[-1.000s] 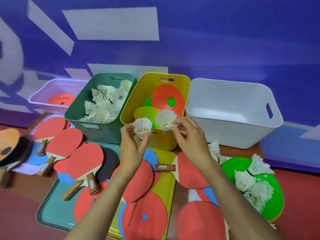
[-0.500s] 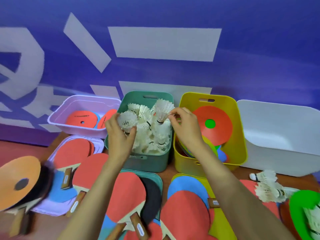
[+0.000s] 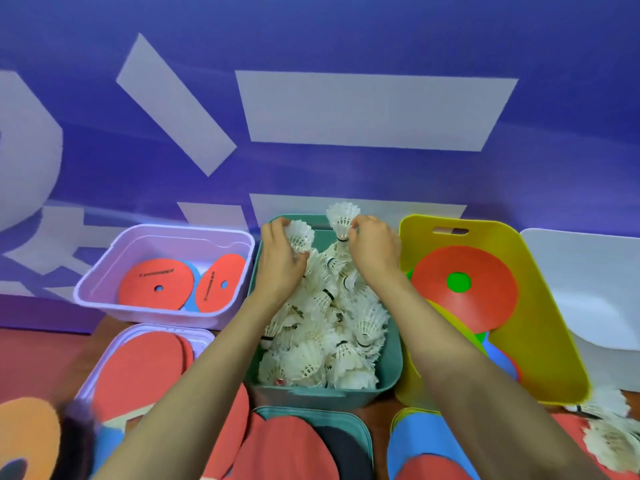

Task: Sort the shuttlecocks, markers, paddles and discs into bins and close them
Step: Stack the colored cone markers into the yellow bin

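Both my hands have moved forward since the earlier frame. They have gone from the middle of the teal bin (image 3: 325, 398) to its far edge, each carrying one piece.

Item 1: the first shuttlecock (image 3: 300, 236) is in my left hand (image 3: 278, 261), with the fingers curled round its lower skirt and the feathers pointing up and right. It is above the far left corner of the bin.

Item 2: the second shuttlecock (image 3: 343, 218) is upright. My right hand (image 3: 375, 249) pinches it low down, near the cork, and the crown stands clear above the far rim.

Handling assessment: I judge these pieces very light, with stiff but brittle feathers that bend or split if squeezed. The cork base or the banded stem just above it is the sound place to grip, so the right hand's hold looks better than the left's. A short drop should not hurt them.

Below both hands, the pile of shuttlecocks (image 3: 329, 327) fills the bin nearly to the rim at its near end.

Surroundings:
- The lilac bin (image 3: 104, 289) touches the teal bin's left side and holds red discs (image 3: 156, 284).
- The yellow bin (image 3: 543, 306) sits tilted on the right, with an orange disc (image 3: 485, 306) inside.
- The white bin (image 3: 588, 271) is beyond the yellow one.
- Loose shuttlecocks (image 3: 609, 434) lie at the worktop's right edge and are not yet sorted.
- The teal lid (image 3: 362, 434) lies before its bin with paddles on it, so closing is not yet possible.
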Tool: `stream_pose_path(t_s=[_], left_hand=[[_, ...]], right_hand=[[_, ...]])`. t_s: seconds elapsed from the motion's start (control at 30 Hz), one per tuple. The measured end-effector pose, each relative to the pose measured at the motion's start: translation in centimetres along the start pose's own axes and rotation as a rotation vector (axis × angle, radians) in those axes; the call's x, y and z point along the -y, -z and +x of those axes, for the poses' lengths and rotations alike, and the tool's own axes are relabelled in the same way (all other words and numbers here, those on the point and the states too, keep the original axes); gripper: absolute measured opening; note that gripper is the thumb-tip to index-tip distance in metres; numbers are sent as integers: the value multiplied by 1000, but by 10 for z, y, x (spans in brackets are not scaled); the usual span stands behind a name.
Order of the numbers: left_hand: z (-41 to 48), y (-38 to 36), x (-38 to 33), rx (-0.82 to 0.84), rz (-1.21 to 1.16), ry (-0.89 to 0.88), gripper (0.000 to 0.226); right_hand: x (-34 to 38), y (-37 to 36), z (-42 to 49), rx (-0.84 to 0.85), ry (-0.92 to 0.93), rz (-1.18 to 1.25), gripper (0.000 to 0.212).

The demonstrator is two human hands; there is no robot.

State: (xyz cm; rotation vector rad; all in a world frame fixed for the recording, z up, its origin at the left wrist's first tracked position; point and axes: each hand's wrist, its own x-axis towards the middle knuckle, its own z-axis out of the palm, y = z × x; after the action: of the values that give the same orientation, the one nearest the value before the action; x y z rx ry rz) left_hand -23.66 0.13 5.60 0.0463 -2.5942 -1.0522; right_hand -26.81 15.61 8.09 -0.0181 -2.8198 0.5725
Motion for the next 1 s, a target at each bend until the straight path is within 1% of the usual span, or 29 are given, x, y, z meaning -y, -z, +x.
stream_pose_path(t_s=[0.13,0.23,0.3,0.33,0.37,0.4,0.43,0.5,0.53,0.57,0.6,0.63,0.67,0.73,0.8,0.87,1.0], left_hand=[[25,-14,10,45,93,13,52],[33,-23,22,68,185,45,54],[36,-28,31,158,268,66,54],[35,-30,33,227,297,90,47],[35,-31,34,296,321,117,42],[35,-30,34,346,338,137,42],[35,-30,34,363,349,134,47],[33,-31,32,265,385,30,50],[31,-29,30,239,404,-8,49],[31,-28,28,264,418,-16,48],[30,-26,27,323,425,7,47],[31,-25,26,388,437,28,47],[31,-23,24,428,432,47,46],[30,-21,16,425,392,52,46],[25,-19,3,356,384,6,45],[15,-19,-13,297,337,-44,42],[-21,-23,-56,251,224,-114,34]], right_hand=[[-11,-11,9,-15,-37,-72,22],[-20,-9,8,-87,-48,-66,23],[-25,-7,5,-110,-45,-66,24],[-28,-7,5,-101,-44,-72,24],[-29,-7,6,-60,-42,-90,24],[-29,-8,7,20,-36,-123,24],[-28,-10,9,128,-25,-162,25],[-23,-14,10,311,0,-183,35],[-21,-15,10,342,9,-161,40],[-19,-16,9,332,14,-135,44],[-18,-15,8,312,20,-122,46],[-18,-13,7,321,23,-130,45],[-18,-10,5,365,21,-154,43],[-19,-3,1,445,14,-169,39],[-23,5,-3,420,31,-63,35],[-29,16,-9,328,69,64,35],[-55,50,-36,161,152,157,34]])
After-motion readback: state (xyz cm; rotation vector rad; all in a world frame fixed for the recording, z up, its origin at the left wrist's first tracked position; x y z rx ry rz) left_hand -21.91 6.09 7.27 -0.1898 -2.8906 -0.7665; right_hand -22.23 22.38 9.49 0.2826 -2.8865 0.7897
